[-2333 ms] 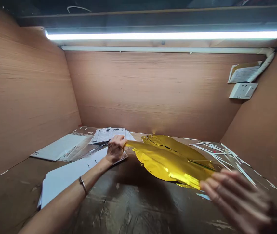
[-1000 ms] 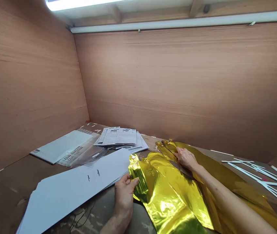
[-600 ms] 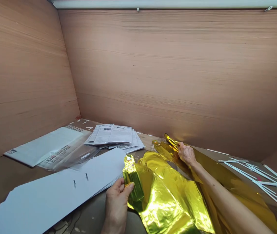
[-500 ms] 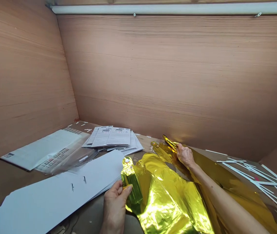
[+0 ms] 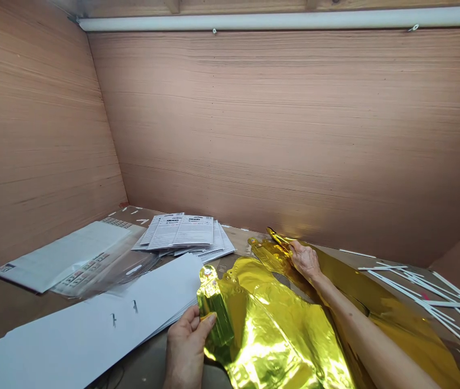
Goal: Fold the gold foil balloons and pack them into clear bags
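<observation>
A flat, shiny gold foil balloon lies in front of me, uninflated. My left hand pinches its left edge between thumb and fingers, just below a rounded tab with a small hole. Farther back and to the right, my right hand is closed on a folded part of more gold foil, which runs along the right side under my forearm. Whether the two foil pieces are joined, I cannot tell. The fingertips of my right hand are partly hidden.
Left of the foil lies a stack of long white cards with two small dark clips on top. Behind it are printed packets and a clear plastic sleeve. Thin white sticks lie scattered at right. Wooden panels enclose the table.
The view has shifted slightly, so most things sit a little lower and farther left. Both hands keep their hold on the gold foil.
</observation>
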Demonstrator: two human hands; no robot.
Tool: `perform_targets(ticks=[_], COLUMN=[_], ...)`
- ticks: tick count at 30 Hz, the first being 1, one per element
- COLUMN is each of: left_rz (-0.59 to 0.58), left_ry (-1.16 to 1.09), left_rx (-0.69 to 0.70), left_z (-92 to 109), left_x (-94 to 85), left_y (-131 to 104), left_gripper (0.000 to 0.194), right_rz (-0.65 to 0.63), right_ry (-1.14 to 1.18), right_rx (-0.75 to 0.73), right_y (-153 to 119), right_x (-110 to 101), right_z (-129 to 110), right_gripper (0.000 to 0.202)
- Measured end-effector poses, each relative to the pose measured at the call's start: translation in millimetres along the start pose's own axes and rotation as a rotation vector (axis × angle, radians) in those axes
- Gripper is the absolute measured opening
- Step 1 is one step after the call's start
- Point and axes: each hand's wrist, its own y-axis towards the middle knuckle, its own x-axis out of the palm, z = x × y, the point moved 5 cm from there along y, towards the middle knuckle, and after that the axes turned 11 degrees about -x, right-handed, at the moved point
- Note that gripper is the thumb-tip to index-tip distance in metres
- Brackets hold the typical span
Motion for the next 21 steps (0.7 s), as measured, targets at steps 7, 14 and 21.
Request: perform_targets(ticks=[7,14,21], left_rz=[0.044,0.040,-0.014], left_ry=[0.000,-0.015,-0.020], left_rx=[-0.001,-0.012,0.005], left_z=[2.2,-0.3,0.1], left_x=[-0.5,-1.2,1.8], left_y=[-1.8,-0.5,-0.7], left_gripper=[0.031,0.032,0.030], right_rz=[-0.013,-0.009,0.010], right_ry=[0.006,0.016,0.033], right_rx=[0.009,0.010,0.011], right_y=[1.0,2.6,2.6], right_x=[0.7,2.2,7.1], right_z=[0.7,1.8,3.7], right_gripper=[0.031,0.031,0.030])
